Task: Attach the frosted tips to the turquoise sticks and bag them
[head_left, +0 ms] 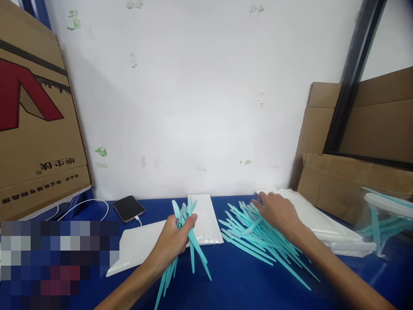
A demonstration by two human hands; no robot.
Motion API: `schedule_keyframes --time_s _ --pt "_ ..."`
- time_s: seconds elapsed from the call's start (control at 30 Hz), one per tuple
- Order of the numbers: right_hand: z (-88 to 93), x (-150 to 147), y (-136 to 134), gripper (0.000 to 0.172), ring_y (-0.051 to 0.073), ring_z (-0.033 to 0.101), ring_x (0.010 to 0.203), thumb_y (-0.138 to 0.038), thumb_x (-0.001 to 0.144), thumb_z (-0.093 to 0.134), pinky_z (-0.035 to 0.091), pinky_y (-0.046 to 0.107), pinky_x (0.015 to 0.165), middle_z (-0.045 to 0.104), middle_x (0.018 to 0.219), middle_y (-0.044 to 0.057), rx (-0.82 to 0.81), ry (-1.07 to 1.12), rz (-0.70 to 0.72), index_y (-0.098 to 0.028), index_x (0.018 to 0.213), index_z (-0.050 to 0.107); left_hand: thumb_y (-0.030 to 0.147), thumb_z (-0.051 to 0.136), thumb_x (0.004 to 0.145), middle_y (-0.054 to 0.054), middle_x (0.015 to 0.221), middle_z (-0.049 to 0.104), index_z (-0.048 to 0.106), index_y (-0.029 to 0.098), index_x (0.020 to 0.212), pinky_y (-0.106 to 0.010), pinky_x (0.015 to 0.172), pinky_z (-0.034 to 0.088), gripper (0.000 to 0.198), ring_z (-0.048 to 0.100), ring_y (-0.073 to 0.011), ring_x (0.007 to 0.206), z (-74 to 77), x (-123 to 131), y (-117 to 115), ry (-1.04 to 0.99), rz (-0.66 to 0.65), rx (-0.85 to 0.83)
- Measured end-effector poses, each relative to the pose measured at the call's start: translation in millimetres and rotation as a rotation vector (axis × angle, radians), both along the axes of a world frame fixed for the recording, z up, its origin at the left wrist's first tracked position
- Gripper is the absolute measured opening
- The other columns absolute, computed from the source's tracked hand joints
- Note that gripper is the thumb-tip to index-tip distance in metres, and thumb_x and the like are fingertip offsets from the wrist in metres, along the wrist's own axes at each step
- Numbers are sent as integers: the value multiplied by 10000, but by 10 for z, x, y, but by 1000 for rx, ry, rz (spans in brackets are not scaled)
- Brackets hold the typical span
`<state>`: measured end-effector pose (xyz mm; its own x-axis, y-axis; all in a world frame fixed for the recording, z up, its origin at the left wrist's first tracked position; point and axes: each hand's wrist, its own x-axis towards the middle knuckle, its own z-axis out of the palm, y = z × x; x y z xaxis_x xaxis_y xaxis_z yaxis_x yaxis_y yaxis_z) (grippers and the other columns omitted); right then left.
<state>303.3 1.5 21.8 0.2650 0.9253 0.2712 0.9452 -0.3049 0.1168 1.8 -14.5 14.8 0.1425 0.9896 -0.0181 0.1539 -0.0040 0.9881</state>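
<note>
My left hand [177,234] is closed around a small bunch of thin turquoise plastic sticks [200,254], which fan out above and below the fist. Their upper ends are flat and paler; the lower ends taper. To the right, a loose pile of the same turquoise sticks [258,237] lies on the blue table. Over the far right side of that pile is my right hand [279,211], palm down, thumb apart from the bent fingers. I see nothing held in it, though its underside is hidden and contact with the sticks cannot be made out.
White flat packets [204,215] lie behind my left hand, with a stack of white bags [316,215] at right. A phone [129,209] on a white cable lies back left. Cardboard boxes [38,129] flank the table. A clear bag of turquoise sticks [387,224] sits far right.
</note>
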Motion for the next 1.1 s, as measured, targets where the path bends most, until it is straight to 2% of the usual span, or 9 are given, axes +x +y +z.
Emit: schedule_keyframes --time_s 0.1,0.23,0.37,0.47,0.57,0.67,0.77,0.83,1.1 --pt "56 -161 -53 399 283 657 906 -422 1029 353 432 348 705 704 989 144 102 -6 120 -159 1100 644 644 662 759 131 477 289 421 236 730 -193 392 230 475 263 -69 393 -15 -7 18 7 -5 15" --pt "42 -420 -146 444 260 648 817 -456 1035 318 415 339 685 712 904 114 244 91 348 -184 1026 669 630 680 752 95 566 375 565 199 791 -205 426 292 447 337 -86 446 -4 -14 -12 12 4 12" --pt "-38 -660 -273 424 241 633 862 -410 1050 289 406 365 796 712 914 80 316 227 608 -212 1014 662 629 529 866 68 539 340 555 187 597 -219 444 301 518 333 -97 449 37 -27 -39 25 -78 92" --pt "-96 -807 -379 370 224 613 889 -343 1056 297 383 373 853 703 939 57 323 333 784 -226 1016 645 557 492 922 21 580 467 493 189 522 -223 598 428 544 494 -129 576 63 -34 -39 -21 -65 186" --pt "-138 -913 -464 341 197 585 826 -305 1057 303 375 358 834 675 865 28 286 426 889 -230 968 624 534 504 930 -33 692 622 562 184 585 -265 752 495 495 617 -174 725 64 -19 -47 -113 -101 203" --pt "-165 -973 -517 306 177 574 817 -287 1057 318 368 348 832 659 858 9 258 485 958 -235 1001 614 583 507 919 18 492 524 514 200 612 -291 602 524 490 580 -162 512 41 23 -75 -166 -167 199" --pt "-175 -1001 -551 277 172 574 831 -271 1053 332 369 346 833 664 891 9 250 515 1000 -237 1048 607 626 589 855 111 423 334 421 233 660 -224 360 384 470 344 -87 328 23 70 -123 -247 -107 220" --pt "-171 -1013 -576 269 175 573 823 -276 1050 337 377 350 827 670 904 19 248 525 1018 -234 1065 602 621 642 819 133 425 298 440 238 736 -196 310 285 441 253 -65 317 28 88 -163 -273 -48 246" --pt "-147 -1036 -673 315 203 577 912 -377 1009 435 405 382 903 673 1013 44 198 579 1072 -255 1282 533 554 684 807 130 440 398 484 261 1012 -200 297 308 410 344 -86 277 -51 122 -266 -165 7 335"
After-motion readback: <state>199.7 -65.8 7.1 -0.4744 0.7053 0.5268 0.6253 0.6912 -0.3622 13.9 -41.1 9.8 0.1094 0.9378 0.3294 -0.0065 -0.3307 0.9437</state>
